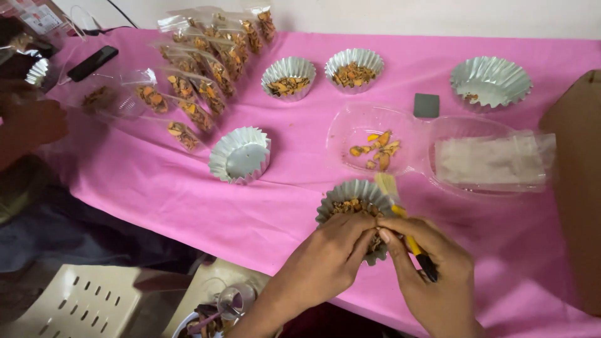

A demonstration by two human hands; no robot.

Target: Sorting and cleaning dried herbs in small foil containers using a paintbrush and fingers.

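A silver fluted foil cup [350, 195] with brown and orange dried pieces sits near the front edge of the pink tablecloth [263, 206]. My left hand [328, 260] has its fingertips pinched at the cup's near rim. My right hand [432, 275] meets it there, fingers closed around a yellow tool with a dark handle [413, 247] whose pale flat tip [386, 184] sticks up over the cup. Both hands hide the cup's near side.
A clear hinged plastic tray [363, 128] holds orange pieces; its other half holds flat clear bags [491, 159]. Foil cups: empty [240, 156], two filled [288, 78] [354, 69], one nearly empty [491, 81]. Filled packets [206, 69] lie far left. Another person's hand [34, 122] at left. Cardboard [579, 188] at right.
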